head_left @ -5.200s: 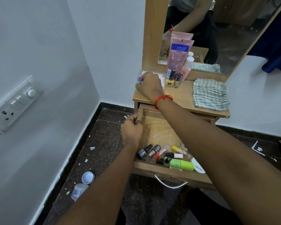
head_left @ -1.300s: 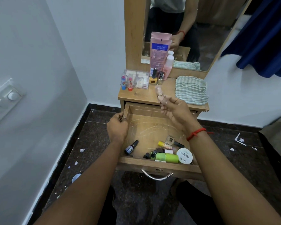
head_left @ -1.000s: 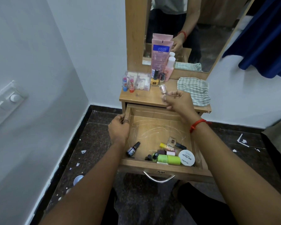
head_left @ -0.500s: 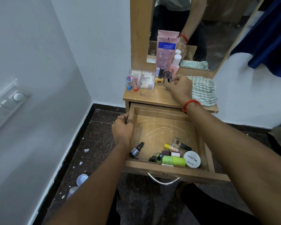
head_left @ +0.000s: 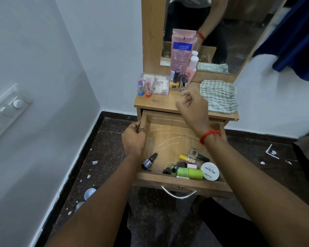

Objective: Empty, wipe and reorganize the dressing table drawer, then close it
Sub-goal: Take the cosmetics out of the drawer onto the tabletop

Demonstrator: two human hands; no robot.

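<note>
Drawer [head_left: 169, 138] is pulled out below the tabletop [head_left: 161, 104], bottles clustered at its front. Its left wall is gripped by left hand [head_left: 134, 138]. Right hand [head_left: 193, 107], fingers loosely curled and empty, is held over the tabletop beside striped cloth [head_left: 219, 95].

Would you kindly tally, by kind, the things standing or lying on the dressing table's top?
Tall pink tubes: 1
Pink bottles with white caps: 1
Small nail polish bottles: 2
Lip balm sticks: 2
Clear plastic boxes: 1
Striped cloths: 1
Total: 8
</note>
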